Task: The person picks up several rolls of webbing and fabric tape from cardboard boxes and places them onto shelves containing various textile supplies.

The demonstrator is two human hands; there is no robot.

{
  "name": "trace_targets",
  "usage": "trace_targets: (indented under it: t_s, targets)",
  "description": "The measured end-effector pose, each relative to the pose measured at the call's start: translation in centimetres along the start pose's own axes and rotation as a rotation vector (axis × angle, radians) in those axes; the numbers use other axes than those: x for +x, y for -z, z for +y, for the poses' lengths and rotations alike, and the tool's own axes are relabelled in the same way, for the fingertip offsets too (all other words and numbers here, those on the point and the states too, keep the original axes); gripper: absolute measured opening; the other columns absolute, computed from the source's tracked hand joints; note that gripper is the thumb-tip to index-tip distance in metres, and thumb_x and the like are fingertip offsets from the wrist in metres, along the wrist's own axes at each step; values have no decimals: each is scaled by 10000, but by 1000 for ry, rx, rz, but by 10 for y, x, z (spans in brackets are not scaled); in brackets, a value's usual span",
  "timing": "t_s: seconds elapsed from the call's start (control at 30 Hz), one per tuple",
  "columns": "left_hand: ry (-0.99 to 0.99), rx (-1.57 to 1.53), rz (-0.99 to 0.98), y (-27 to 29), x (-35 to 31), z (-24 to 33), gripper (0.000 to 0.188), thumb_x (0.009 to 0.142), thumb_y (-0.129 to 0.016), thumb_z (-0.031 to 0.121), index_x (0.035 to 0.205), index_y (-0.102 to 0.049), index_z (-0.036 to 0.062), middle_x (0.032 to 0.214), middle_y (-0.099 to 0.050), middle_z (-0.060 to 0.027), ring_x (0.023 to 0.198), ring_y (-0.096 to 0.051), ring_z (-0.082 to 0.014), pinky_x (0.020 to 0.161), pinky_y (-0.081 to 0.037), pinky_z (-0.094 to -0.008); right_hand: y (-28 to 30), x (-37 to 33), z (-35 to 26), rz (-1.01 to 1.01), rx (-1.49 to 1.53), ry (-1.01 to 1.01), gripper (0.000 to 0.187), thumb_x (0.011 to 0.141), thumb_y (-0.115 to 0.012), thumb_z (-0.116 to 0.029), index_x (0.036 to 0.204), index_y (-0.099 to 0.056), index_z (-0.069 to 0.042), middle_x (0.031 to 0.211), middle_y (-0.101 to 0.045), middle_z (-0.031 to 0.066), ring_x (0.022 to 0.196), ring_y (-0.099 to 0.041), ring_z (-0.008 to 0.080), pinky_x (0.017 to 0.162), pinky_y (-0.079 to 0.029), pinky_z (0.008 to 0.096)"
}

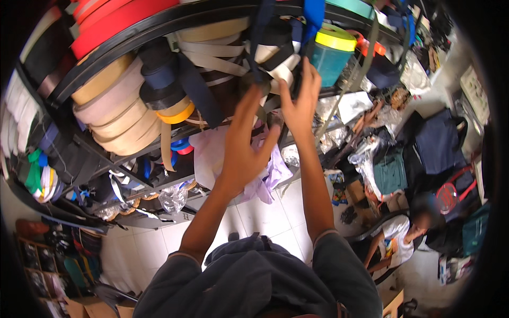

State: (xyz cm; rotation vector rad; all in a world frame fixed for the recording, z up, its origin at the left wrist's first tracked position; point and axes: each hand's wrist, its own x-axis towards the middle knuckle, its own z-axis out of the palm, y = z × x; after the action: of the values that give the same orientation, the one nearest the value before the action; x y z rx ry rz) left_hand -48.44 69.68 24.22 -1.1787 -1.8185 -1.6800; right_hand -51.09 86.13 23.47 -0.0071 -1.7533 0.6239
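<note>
Both arms reach up to a black shelf rack filled with rolls of webbing strap. My left hand (244, 143) is raised in front of the shelf with its fingers stretched and thumb apart; it appears to hold nothing. To its right, my right hand (301, 106) has its thumb and fingers spread beside a white and black strap roll (283, 66). Its fingertips overlap the roll's edge, and I cannot tell whether they touch it. A dark strap (260, 37) and a blue strap (314, 18) hang above the hands. Behind my left hand hangs a crumpled lilac plastic bag (209, 153).
Beige rolls (124, 127), dark blue rolls (159, 74) and red rolls (116, 24) crowd the shelves. A teal tub with a yellow lid (335, 40) stands right of my right hand. A person (395, 238) sits at lower right near several bags. Tiled floor (265, 217) lies below.
</note>
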Motion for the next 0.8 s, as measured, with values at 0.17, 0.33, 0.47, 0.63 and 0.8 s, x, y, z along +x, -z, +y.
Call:
trace_targets:
  t_s: [0.17,0.33,0.47,0.63,0.8]
  targets:
    - [336,20,-235,57,-105,14,410,835,-620,38,1236,-535,18,1107,-634,-144,990,-623,-241,854,-477,-332,27,-55,-10,-18,146,-159,546,820,-637,-87,1312,-425,18,1278,-419,214,1205,-409,348,1017,-317,405]
    - [851,200,12,111,-254,11,244,884,-576,46,1125,-579,11,928,-677,-107,839,-664,-176,753,-527,-295,25,-169,-34,-183,457,-421,435,824,-562,6,1242,-442,21,1242,-412,156,1111,-445,269,912,-384,363]
    - [1053,349,291,135,-327,55,136,889,-566,43,1015,-589,-3,829,-671,-87,724,-666,-143,638,-540,-275,29,-256,-71,-574,599,-645,391,838,-554,3,1215,-450,20,1189,-444,127,964,-500,203,833,-415,313]
    - [1083,394,570,155,-378,112,151,926,-544,136,955,-561,-11,729,-636,-97,656,-647,-155,593,-523,-281,51,-313,-136,-1033,673,-497,290,856,-541,-10,1143,-507,14,1077,-499,112,816,-524,169,761,-433,296]
    - [1070,371,855,184,-450,191,146,965,-473,146,964,-491,1,657,-581,-87,596,-586,-156,579,-488,-297,52,-370,-206,-1320,769,-272,224,868,-543,-35,1088,-539,5,1014,-534,112,808,-556,178,752,-441,310]
